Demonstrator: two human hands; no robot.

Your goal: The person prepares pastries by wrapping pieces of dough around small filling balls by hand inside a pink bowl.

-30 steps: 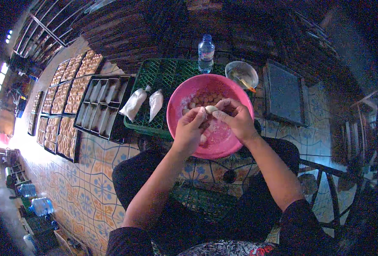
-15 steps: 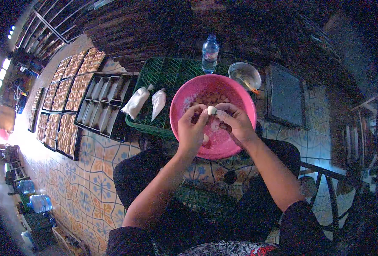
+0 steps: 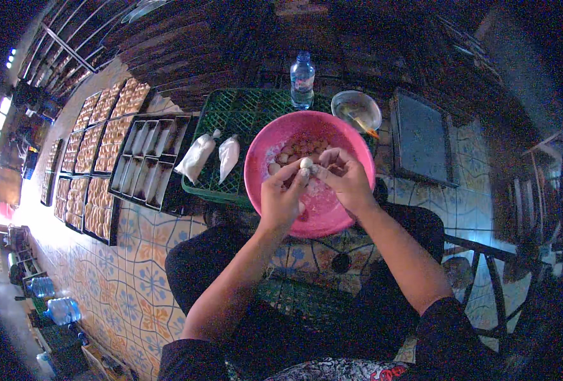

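Note:
Over a pink basin (image 3: 332, 223) my two hands meet around a small, pale ball that looks like dough (image 3: 306, 163). My left hand (image 3: 279, 198) pinches it between thumb and fingertips. From the other side, my right hand (image 3: 351, 187) presses its thumb near the ball, its fingers curled above. Inside the basin, several small round pieces (image 3: 303, 146) lie heaped toward the far side, with white powder on the wall and bottom. One pale piece sits low in the basin beside my left wrist, partly hidden by it.
Behind the basin, a green crate (image 3: 230, 108) carries two bags of white powder (image 3: 199, 155) and a clear bottle (image 3: 302, 82). A metal bowl (image 3: 356, 109) with an orange-tipped utensil stands right of it. Left are bread-filled trays (image 3: 97, 206) and empty moulds (image 3: 151, 162); right, a flat tray (image 3: 424, 136).
The view has shifted slightly, moving the crate and basin a little left in the picture. Between my fingertips the ball has turned, and my right fingers have lifted a bit off it.

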